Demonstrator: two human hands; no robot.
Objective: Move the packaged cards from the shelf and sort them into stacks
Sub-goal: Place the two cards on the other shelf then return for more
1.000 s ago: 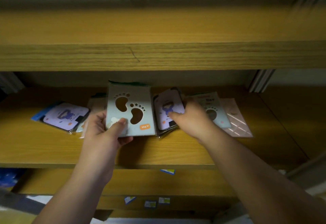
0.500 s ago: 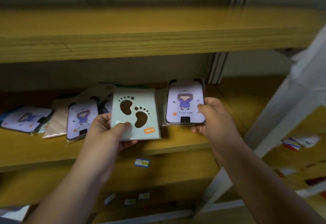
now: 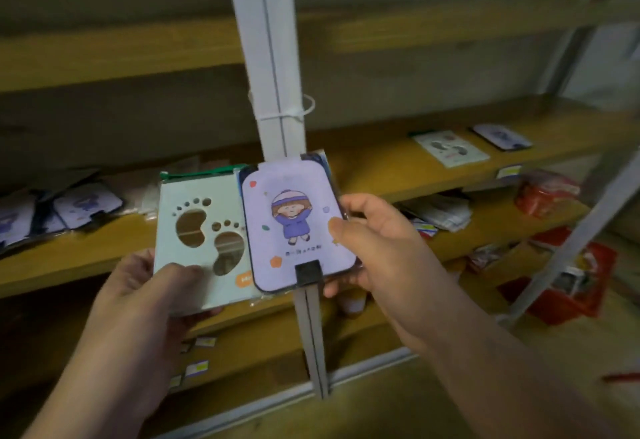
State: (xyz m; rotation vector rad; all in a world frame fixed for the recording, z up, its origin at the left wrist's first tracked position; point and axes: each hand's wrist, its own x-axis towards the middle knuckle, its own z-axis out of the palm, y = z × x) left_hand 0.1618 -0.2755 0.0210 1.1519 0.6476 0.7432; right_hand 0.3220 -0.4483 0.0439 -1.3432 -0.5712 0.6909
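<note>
Cards in plastic sleeves fill both hands, clear of the shelf point(image 3: 86, 255). At left, the left hand point(image 3: 152, 296) clamps a pale footprint card point(image 3: 197, 231), thumb pressed on its lower face, long axis upright above the fingers. Overlapping its right edge, a lilac cartoon card point(image 3: 298, 224) stands upright, pinched by the right hand point(image 3: 381, 251). Sorted cards point(image 3: 450, 148) lie beyond the right hand's fingers, likeliest destination.
</note>
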